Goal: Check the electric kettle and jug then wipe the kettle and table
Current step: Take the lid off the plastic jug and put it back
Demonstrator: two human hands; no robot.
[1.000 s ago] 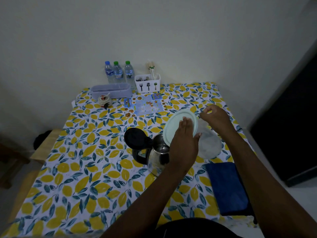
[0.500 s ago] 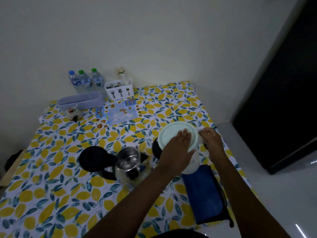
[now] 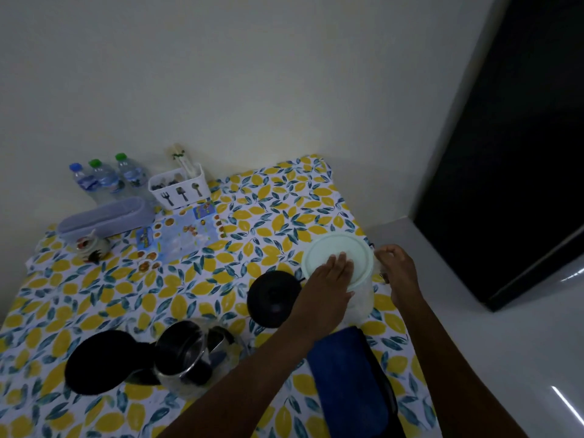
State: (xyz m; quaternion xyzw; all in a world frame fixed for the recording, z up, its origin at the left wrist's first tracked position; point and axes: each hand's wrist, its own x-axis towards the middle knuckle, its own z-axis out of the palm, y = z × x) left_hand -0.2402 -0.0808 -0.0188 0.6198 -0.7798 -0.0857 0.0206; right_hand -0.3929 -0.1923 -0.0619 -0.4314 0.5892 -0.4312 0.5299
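A clear plastic jug (image 3: 360, 303) stands near the table's right edge, topped by a pale round lid (image 3: 331, 251). My left hand (image 3: 328, 284) lies flat on that lid, fingers together. My right hand (image 3: 396, 268) grips the jug's handle on its right side. The steel electric kettle (image 3: 189, 355) sits at the lower left with its black lid (image 3: 101, 361) flipped open. Its black round base (image 3: 273, 298) lies between kettle and jug. A folded blue cloth (image 3: 347, 384) rests on the table just in front of the jug.
The lemon-print tablecloth (image 3: 196, 289) covers the table. At the back stand three water bottles (image 3: 104, 180), a white cutlery holder (image 3: 180, 191), a lilac box (image 3: 104, 218), a small figurine (image 3: 90, 248) and a printed card (image 3: 180, 235). A dark door (image 3: 512, 153) is at right.
The lid has come down from a tilt to sit flat on the jug under my left hand. The view has swung right, so the kettle now appears lower left.
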